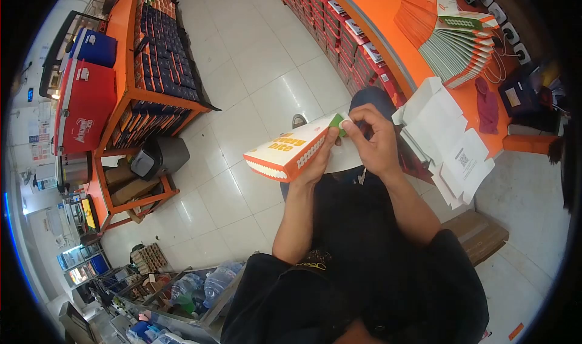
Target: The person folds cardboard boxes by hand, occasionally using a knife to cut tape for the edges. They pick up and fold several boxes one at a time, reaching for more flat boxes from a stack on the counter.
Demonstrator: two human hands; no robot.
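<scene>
A white and orange cardboard food box [279, 151] with yellow lettering and a toothed pattern along its edges is held out in front of my body. My left hand [316, 167] is closed around its near side, with the thumb up by the green end [337, 124]. At that same end, the fingers of my right hand [377, 143] are bent and pinch the box's edge or flap; exactly what lies between the fingertips is partly hidden. To the right, unfolded white cartons [439, 129] lie over the edge of the orange table [388, 23].
A fanned stack of folded cartons [458, 50] and a maroon cloth [487, 104] lie on the table. Shelves of dark boxes [163, 53], a red cooler [88, 107] and a grey bin [162, 157] stand left. A brown carton [479, 235] is on the floor at right.
</scene>
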